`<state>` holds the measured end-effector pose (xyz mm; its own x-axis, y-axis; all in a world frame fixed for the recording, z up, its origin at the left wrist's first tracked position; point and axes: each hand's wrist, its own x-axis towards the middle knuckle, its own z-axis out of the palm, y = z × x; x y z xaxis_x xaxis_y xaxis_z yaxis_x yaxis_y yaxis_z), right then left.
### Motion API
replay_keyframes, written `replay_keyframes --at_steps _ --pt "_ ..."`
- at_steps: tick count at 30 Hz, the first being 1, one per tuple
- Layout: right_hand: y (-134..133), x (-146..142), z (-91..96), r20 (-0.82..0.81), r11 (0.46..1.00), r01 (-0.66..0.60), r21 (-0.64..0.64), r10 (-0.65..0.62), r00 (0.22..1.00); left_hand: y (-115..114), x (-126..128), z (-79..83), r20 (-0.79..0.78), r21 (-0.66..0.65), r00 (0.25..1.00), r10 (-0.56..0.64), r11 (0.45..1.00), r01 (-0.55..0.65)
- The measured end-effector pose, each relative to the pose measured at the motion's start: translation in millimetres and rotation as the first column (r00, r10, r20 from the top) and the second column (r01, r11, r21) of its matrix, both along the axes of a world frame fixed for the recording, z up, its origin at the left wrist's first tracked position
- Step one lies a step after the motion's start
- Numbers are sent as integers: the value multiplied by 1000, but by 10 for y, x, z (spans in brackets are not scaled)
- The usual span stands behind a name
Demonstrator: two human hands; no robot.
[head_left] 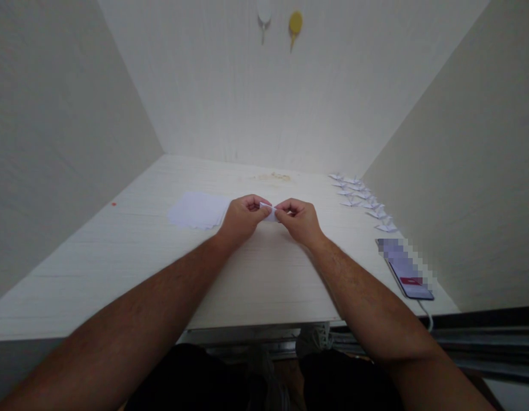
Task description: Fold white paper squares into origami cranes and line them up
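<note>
A small folded piece of white paper (269, 214) is held between my two hands, just above the middle of the table. My left hand (243, 216) pinches its left side between thumb and fingers. On the right side, the thumb and fingertips of my right hand (300, 220) close on the same paper. Its exact folds are partly covered by my fingers. Beside my left hand lies a loose stack of white paper sheets (198, 209). Several folded white paper cranes (352, 202) stand in rows at the far right of the table.
A phone (407, 271) with a white cable (425, 314) lies near the right front edge of the white table (264, 285). Walls enclose the left, back and right sides. A white hook (264, 14) and a yellow hook (295, 24) are on the back wall.
</note>
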<state>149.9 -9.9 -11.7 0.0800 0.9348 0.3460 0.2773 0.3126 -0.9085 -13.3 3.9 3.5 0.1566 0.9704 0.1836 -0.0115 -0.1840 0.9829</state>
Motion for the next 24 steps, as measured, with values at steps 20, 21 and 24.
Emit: replay_keyframes --at_steps 20,21,24 --pt "-43 -40 52 53 1000 5 -15 -4 999 56 4 -103 158 -80 984 -80 992 93" --pt "-43 -40 50 64 1000 9 2 -9 998 59 8 -109 177 -91 981 -84 991 101" --pt "-37 -39 40 84 999 19 50 -23 996 78 27 -138 256 -121 964 -75 987 109"
